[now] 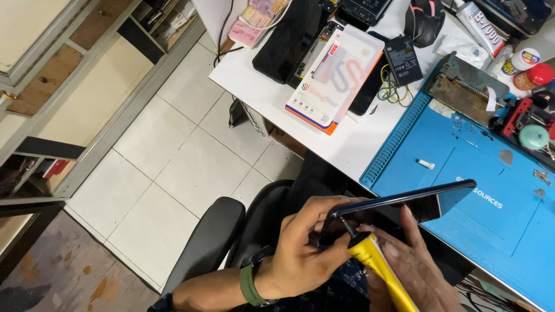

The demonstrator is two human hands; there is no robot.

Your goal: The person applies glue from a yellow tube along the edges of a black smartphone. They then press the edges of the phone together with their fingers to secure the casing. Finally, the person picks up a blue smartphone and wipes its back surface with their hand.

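Phone (404, 202): glossy dark glass with a smooth edge. Screwdriver (381, 271): yellow plastic handle, dark metal shaft. Mat (491, 196): matt blue rubber, ribbed along its rim. Desk (266, 86): smooth white laminate. Floor (173, 150): glossy pale tiles. Chair (208, 242): matt black padding.

Bright, even, sharp; soft shadows

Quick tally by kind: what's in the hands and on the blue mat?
Phones held edge-up by left hand: 1
Yellow-handled screwdrivers in right hand: 1
Blue mats: 1
Small white bits on the mat: 1
Total: 4
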